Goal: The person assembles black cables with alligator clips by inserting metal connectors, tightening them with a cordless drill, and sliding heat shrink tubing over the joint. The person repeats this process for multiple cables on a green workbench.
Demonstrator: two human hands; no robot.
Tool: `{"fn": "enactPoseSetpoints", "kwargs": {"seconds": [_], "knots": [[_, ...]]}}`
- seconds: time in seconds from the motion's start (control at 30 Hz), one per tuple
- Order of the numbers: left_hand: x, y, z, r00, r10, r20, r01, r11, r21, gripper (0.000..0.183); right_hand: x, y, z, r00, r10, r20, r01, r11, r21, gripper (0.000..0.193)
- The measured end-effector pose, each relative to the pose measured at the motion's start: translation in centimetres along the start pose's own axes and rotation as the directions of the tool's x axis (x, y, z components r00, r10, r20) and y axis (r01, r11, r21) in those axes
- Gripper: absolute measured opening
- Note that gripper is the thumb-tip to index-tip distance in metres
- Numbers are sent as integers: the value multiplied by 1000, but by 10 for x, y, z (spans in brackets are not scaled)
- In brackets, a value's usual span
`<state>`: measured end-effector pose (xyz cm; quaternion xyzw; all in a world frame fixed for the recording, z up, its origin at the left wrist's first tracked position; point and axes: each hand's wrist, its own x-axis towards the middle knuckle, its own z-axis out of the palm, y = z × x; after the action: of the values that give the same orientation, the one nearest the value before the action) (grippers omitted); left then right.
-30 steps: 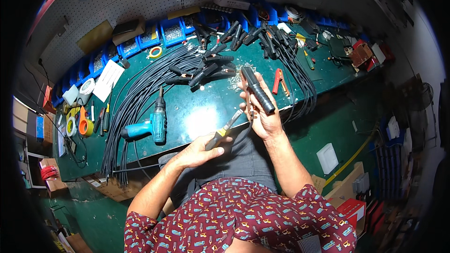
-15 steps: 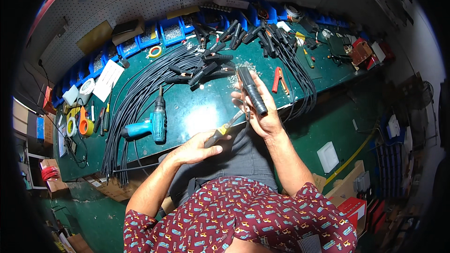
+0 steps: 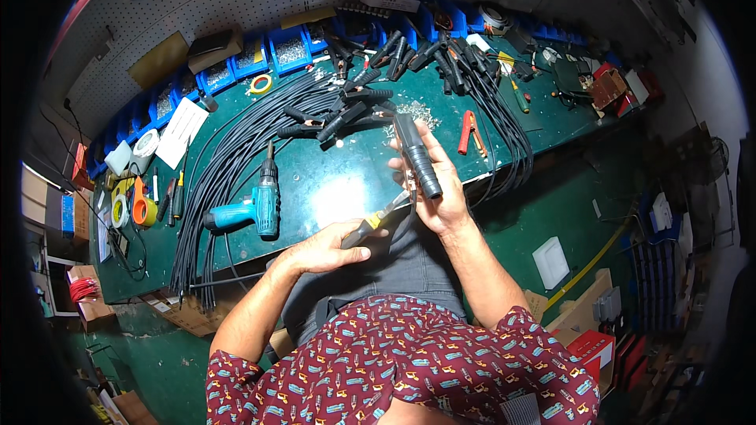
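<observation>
The left grip [image 3: 331, 249] is closed around a hand tool [image 3: 365, 229] with a yellow-and-dark handle, its tip close to the right grip [image 3: 446, 198]; whether it touches anything there is unclear. The right grip holds a black clamp [image 3: 412, 144], which lies lengthwise along the palm. On the desk [image 3: 309, 175], a blue drill [image 3: 266, 210] lies left of the left grip, and a red clamp [image 3: 464, 134] just beyond the right grip.

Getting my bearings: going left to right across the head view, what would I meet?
Orange plastic tape dispenser, teal-and-black power drill, yellow-and-dark-handled metal tool, black ribbed clamp, red-handled copper-coloured clamp, green-handled tool, white rectangular tray.
</observation>
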<state>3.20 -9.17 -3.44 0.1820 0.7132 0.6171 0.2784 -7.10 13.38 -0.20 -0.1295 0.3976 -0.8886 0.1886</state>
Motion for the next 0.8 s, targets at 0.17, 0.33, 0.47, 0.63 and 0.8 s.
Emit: {"fn": "enactPoseSetpoints", "kwargs": {"seconds": [0.17, 0.33, 0.47, 0.63, 0.8], "knots": [[1, -3, 1, 1000, -7, 16, 8, 999, -53, 68, 3, -8, 2, 994, 108, 17, -109, 959, 263, 55], [1, -4, 2, 999, 11, 38, -10, 999, -31, 68, 8, -18, -4, 940, 329, -91, -316, 939, 138, 25], [1, 1, 2, 999, -4, 47, 7, 999, -54, 69, 11, -22, 1, 937, 322, -138, -323, 946, 13, 24], [0, -3, 0, 996, 2, 87, 4, 997, -73, 72, 11, -20, 3, 942, 316, -112, -324, 944, -64, 24], [-4, -7, -2, 996, 25, 91, -22, 999, -35, 64, 7, -18, 9, 933, 354, -56, -355, 935, -7, 26]]}}
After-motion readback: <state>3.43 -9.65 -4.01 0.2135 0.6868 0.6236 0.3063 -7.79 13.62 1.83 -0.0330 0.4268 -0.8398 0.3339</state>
